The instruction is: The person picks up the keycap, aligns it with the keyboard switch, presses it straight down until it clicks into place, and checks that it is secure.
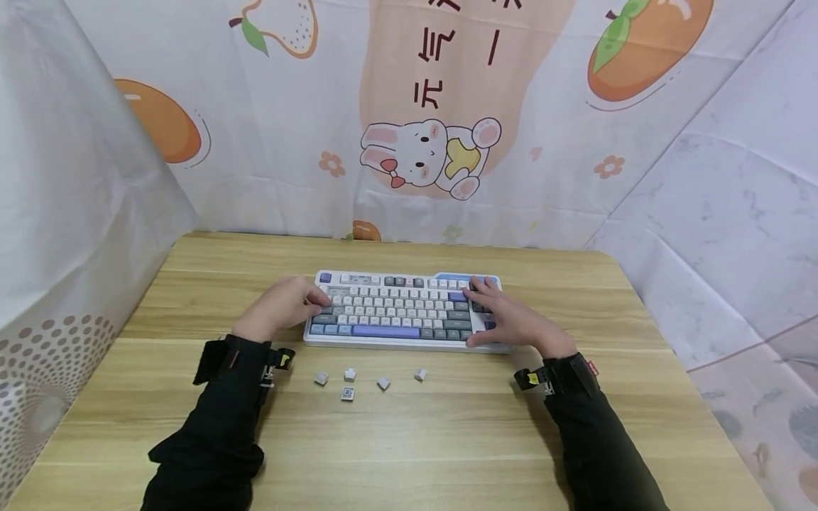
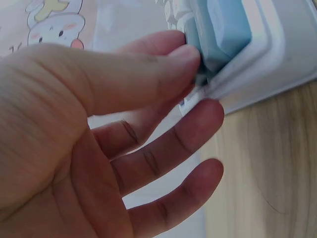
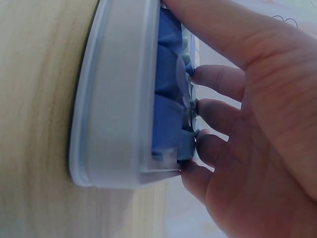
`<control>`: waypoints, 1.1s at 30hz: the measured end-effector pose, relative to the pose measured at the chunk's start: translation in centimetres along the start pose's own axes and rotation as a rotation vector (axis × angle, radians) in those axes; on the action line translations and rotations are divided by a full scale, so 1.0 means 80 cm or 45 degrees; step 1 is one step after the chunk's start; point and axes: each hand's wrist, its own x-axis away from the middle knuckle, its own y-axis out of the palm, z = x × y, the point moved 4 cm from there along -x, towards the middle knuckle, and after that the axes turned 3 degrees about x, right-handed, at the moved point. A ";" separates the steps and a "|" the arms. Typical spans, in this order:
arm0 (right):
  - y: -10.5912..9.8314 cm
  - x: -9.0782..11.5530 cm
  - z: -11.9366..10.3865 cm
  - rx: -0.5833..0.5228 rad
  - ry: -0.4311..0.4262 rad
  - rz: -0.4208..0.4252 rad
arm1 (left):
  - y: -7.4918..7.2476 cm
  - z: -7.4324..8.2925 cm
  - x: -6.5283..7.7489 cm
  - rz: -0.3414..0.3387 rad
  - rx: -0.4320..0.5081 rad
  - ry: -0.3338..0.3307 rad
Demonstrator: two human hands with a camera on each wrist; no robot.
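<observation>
A white keyboard [image 1: 383, 343] with white, grey, blue and purple keys lies on the table. At its left end is my left hand [image 1: 281, 306]; in the left wrist view its thumb [image 2: 163, 74] and forefinger pinch a grey-green keycap [image 2: 192, 35] at the keyboard's edge, the other fingers apart and bent. The fingertips partly hide that keycap. My right hand [image 1: 511, 317] rests spread over the right end, thumb near the front edge, fingertips on the keys [image 3: 168, 74]. Bare gaps [image 1: 337, 291] show between keys at the upper left.
Several loose white keycaps [image 1: 350, 374] lie on the wooden table [image 1: 434, 440] in front of the keyboard. A printed curtain [image 1: 287, 191] hangs along the table's back edge, with more cloth [image 1: 735, 213] at both sides.
</observation>
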 end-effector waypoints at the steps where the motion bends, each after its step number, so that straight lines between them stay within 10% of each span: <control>1: 0.000 0.000 0.000 -0.002 -0.007 0.003 | 0.000 0.002 0.000 0.005 -0.018 0.003; 33: -0.001 0.001 0.000 -0.006 -0.032 0.007 | 0.001 0.002 0.000 0.012 -0.047 -0.010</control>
